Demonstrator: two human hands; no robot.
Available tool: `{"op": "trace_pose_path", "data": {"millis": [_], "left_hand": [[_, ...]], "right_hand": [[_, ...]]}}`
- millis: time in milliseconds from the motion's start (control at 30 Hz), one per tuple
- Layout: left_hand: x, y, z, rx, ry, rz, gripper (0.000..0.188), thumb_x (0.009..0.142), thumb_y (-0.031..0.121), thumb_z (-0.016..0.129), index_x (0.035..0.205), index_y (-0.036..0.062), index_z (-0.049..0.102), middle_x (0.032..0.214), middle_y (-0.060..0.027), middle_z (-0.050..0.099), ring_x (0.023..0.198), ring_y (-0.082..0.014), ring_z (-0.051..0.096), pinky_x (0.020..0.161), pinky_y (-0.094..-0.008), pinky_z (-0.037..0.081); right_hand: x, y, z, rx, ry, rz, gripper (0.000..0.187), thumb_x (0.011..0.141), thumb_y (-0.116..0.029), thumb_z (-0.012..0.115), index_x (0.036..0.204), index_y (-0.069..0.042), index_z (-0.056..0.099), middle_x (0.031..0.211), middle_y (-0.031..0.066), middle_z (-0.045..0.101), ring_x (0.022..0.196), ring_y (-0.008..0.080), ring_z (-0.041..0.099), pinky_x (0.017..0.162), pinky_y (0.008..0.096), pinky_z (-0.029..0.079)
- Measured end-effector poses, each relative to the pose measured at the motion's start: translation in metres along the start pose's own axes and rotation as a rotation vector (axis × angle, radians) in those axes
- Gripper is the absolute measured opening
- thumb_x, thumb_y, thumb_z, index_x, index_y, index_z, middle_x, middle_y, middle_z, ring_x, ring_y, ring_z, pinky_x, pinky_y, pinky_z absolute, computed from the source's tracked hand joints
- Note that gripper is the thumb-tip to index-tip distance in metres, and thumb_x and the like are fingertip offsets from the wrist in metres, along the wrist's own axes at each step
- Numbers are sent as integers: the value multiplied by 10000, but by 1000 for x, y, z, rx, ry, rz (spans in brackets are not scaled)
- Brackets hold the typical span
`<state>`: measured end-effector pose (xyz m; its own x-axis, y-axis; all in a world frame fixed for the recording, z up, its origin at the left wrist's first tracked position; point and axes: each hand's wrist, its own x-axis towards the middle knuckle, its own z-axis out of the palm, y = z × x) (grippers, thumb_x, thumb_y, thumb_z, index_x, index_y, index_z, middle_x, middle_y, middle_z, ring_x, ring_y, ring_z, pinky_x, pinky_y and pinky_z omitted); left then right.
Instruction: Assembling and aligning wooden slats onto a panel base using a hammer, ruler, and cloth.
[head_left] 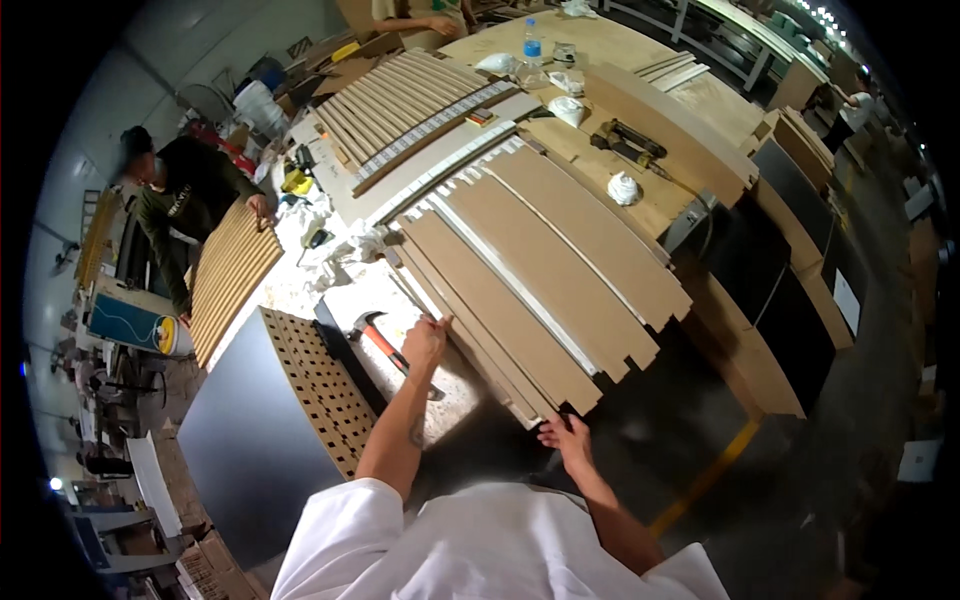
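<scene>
Several long brown boards [530, 270] lie side by side on the worktable, with white strips between some of them and notches at their ends. My left hand [425, 343] is closed at the left long edge of the nearest narrow board [470, 350], its fingertips against that edge. Around the near corner of the same board, my right hand [567, 440] has its fingers curled; its exact hold is partly hidden. A claw hammer [383, 343] with a red and black handle lies left of my left hand, its lower end partly behind my forearm.
A dark panel [250, 430] with a perforated edge stands at the left. Farther back are a slatted rack [410, 105], a water bottle [532, 42], clamps [628, 145] and white bags [566, 110]. A co-worker [185, 200] handles a ribbed panel [235, 275]. Black panels [740, 260] stand right.
</scene>
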<state>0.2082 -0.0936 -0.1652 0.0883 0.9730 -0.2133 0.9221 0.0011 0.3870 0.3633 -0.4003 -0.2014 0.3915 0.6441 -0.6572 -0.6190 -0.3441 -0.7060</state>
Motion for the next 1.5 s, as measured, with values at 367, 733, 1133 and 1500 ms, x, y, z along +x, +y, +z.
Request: {"op": "trace_pose_path", "data": {"millis": [367,733,1133,1500], "left_hand": [[-4,14,15,315,22,611,959,846,613,572,1502,13,214,1559,-166,242,1450,-373,171,1148,-574,111],[4,16,13,315,-137,628,1036,850,726,432,1494,-42,173,1575,-200,168,1474,-321,120,1167,-558,44],[10,17,13,385,-199,606,1021,865,662,494,1474,-90,167,1561,-254,145,1471,-354,95,1195,-475,54],[75,33,-20,476,-237,537,966,854,586,569,1470,-58,196,1553,-198,218,1462,-296,163,1196,-462,89]], "right_hand": [[-7,-16,-19,-319,-81,23,285,964,-236,587,839,18,617,713,99,655,561,154,627,506,257,493],[-15,-3,1,-257,122,-105,295,977,-242,572,890,39,595,748,123,656,603,177,647,542,280,519],[-1,-3,-22,-91,-95,96,195,946,-187,612,893,0,616,775,110,661,687,178,659,639,287,541],[34,16,20,-131,241,90,383,873,-266,720,1068,33,583,848,106,649,650,181,634,559,288,552]]}}
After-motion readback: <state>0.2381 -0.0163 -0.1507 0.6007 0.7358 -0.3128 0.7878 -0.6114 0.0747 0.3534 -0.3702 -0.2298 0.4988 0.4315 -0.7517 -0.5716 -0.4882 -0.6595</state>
